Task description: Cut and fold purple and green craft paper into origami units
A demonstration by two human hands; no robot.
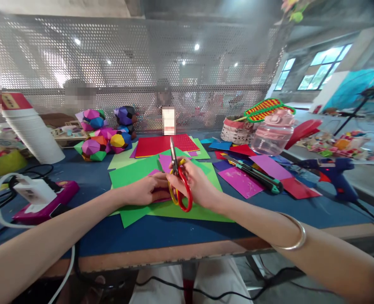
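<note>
While the R grip (198, 179) is closed round a pair of metal-bladed scissors (182, 174) w/ red & yellow plastic handles, tips pointing away from the person, the L grip (145, 191) lies low on the paper, fingers bent, beside a magenta paper piece (155, 172). Both are over a bright green paper sheet (131, 171), near the middle of the blue-topped wooden desk (117, 242). Can't tell if the L fingers pinch anything or just press down.

Step in hand: prob. paper cutting, judging by scissors + loose sheets. Blades look together or nearly so; no paper clearly btwn them. A cut from here would call for spreading the blades, lining up an edge & keeping the L fingers out of their path, w/ the paper held steady.

Hard to make out: L thumb & some fingertips are lost behind the scissors and R grip; whether R fingers go through the loops, can't tell. Magenta piece is partly covered, so its full outline is n/a. Red paper stack (164, 143) just beyond overlaps other sheets, count unclear. Both forearms run out of frame; the blue hot-glue gun (345, 175)'s cord does too, at R edge. Bkgd behind the perforated metal screen (180, 38) is blurry, bits pixelated.
</note>
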